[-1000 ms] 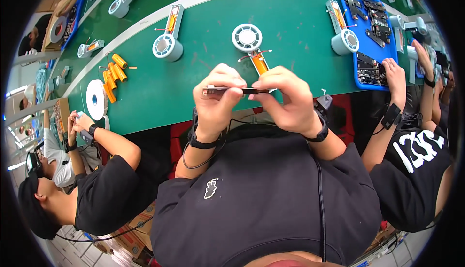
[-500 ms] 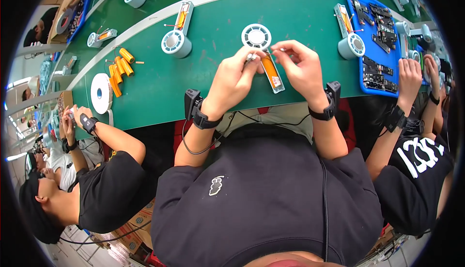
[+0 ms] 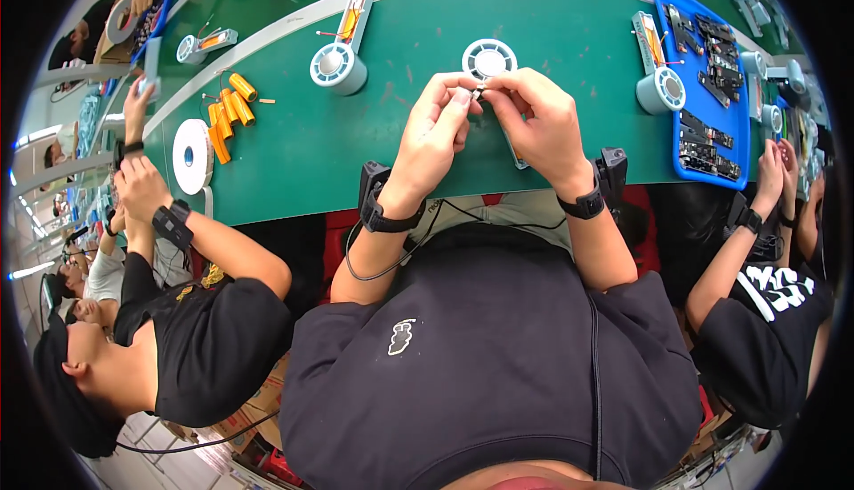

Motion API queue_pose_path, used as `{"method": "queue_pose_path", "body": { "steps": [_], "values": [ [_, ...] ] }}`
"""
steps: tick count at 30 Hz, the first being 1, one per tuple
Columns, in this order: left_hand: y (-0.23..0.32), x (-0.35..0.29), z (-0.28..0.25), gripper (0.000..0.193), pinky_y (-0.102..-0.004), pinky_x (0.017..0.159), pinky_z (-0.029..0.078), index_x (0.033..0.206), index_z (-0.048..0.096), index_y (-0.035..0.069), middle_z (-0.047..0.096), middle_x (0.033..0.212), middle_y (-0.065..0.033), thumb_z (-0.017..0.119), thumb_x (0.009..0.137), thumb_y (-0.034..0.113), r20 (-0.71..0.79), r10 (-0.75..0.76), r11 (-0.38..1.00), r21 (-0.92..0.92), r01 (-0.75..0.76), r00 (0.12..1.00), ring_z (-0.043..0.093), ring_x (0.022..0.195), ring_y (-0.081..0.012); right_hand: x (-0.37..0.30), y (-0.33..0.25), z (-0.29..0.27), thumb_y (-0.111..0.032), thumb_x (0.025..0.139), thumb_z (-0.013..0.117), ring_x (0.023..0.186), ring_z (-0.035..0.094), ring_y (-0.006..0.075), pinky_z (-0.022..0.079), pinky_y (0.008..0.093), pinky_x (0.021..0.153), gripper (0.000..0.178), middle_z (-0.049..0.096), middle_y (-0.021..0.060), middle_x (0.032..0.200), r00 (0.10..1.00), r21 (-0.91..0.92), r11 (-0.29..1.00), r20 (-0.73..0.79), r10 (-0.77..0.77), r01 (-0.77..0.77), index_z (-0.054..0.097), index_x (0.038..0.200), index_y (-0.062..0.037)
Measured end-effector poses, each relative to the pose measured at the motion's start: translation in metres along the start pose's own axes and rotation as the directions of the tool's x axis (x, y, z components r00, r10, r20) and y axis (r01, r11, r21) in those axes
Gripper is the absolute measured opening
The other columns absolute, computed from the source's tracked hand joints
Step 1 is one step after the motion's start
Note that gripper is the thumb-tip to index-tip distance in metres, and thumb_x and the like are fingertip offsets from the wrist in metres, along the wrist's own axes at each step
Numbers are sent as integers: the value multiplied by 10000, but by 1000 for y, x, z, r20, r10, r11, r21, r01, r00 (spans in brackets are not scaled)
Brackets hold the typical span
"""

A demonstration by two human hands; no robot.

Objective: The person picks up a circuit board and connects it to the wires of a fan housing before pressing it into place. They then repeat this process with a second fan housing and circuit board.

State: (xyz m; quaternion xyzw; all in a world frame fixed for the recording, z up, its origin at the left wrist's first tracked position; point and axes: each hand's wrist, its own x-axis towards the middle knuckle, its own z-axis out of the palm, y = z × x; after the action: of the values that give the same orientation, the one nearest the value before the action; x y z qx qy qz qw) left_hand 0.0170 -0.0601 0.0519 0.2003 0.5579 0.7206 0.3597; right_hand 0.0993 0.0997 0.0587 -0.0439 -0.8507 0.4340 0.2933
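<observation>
Left hand (image 3: 431,143) and right hand (image 3: 540,125) pinch a small part (image 3: 479,95), mostly hidden, between closed fingertips; a light-blue fan head (image 3: 489,60) lies just beyond them.

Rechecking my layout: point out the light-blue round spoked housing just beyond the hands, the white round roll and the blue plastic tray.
Light-blue round spoked housing (image 3: 489,60), head view: centre of its face.
White round roll (image 3: 201,156), head view: flat face, right of centre.
Blue plastic tray (image 3: 690,68), head view: bare floor.
</observation>
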Motion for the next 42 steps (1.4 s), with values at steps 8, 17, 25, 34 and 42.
{"method": "queue_pose_path", "body": {
  "steps": [8,17,25,34,42],
  "values": [
    [-4,1,2,266,-218,581,450,1303,548,50,632,1001,-53,519,1106,225,5,136,990,31,-137,991,542,697,-71,2,8,4,-20,846,754,721,685,225,548,323,616,142,722,68,872,979,-83,978,-60,-195,190,763,981,-62],
    [-9,1,4,255,-251,630,523,1279,570,26,638,1044,-72,574,1080,186,-25,187,982,12,-186,982,609,752,-100,4,-2,0,19,798,759,716,691,236,552,332,611,208,725,83,870,963,-238,937,-20,-269,257,777,994,-48],
    [3,0,10,198,-253,639,572,1210,595,10,609,1027,-58,618,1045,117,-82,232,952,223,-209,969,661,750,-107,6,-5,2,-5,796,784,684,688,201,548,318,598,168,723,72,835,947,-318,896,12,-321,308,758,959,-34],
    [1,5,-1,155,-288,670,591,1158,573,-2,667,1029,-86,616,1041,90,134,78,995,58,-86,988,672,785,-129,8,10,-9,-51,818,829,640,654,105,535,252,605,199,732,67,826,999,138,989,-15,46,-44,650,896,-13],
    [14,5,-5,180,-283,676,596,1139,603,-8,675,1027,-93,676,998,78,113,92,989,104,-104,989,674,782,-126,8,-5,-24,-105,832,826,629,631,109,485,279,548,232,684,69,748,996,-113,990,8,-84,84,608,858,-31]
  ]
}}
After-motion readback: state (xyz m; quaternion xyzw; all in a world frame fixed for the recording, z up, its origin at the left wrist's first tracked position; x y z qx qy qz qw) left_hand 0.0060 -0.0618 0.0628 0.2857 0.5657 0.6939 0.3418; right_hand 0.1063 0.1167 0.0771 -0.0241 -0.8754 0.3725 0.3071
